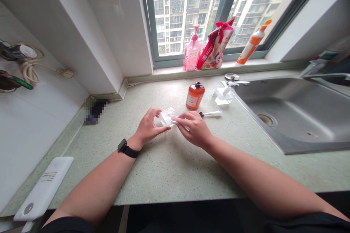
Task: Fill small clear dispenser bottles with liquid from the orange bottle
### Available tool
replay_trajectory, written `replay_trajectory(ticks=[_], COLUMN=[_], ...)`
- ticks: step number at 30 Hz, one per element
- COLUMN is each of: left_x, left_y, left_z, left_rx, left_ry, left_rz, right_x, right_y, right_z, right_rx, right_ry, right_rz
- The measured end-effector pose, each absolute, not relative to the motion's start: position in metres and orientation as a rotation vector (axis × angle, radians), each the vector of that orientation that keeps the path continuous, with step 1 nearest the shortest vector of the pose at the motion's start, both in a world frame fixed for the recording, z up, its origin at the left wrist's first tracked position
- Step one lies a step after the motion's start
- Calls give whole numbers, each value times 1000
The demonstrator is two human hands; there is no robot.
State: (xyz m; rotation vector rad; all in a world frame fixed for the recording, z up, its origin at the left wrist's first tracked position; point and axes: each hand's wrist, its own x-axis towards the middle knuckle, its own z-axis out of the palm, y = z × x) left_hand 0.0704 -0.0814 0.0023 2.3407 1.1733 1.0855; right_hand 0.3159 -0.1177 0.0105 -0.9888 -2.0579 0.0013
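Note:
My left hand (150,128) is curled around a clear square container (165,113), thumb at its near side and fingers at its far left. My right hand (194,128) is closed in a pinch at the container's near right corner. A small whitish bit shows at its fingertips, too small and covered to name. Just behind stands an orange bottle (193,101) with its neck uncapped. Beside the right hand a white pump head with a black collar (213,114) lies on the counter. Farther right, a clear square pump bottle (222,96) stands upright near the sink.
A steel sink (290,142) is set into the speckled counter (164,174) at the right. On the windowsill stand a pink pump bottle (192,55), a red bag (216,49) and an orange-and-white bottle (250,49). A white slab-shaped device (45,185) lies at the left edge.

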Motion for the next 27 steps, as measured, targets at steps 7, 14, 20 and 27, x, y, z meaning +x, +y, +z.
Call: replay_trajectory(ticks=[7,14,20,27], left_x=[70,69,66,65], left_y=[-82,-82,-76,-73], left_z=[4,4,0,-4], left_rx=[2352,2341,2310,2274], left_ry=[1160,1160,1174,1188], left_rz=[1085,1075,1045,1050], right_x=[323,322,338,339], right_y=[-114,-116,-109,-111], right_z=[15,16,31,33], right_rx=[-967,-784,-868,-812], right_ry=[-1996,-2141,-2084,-2329], right_rz=[-95,106,721,1030])
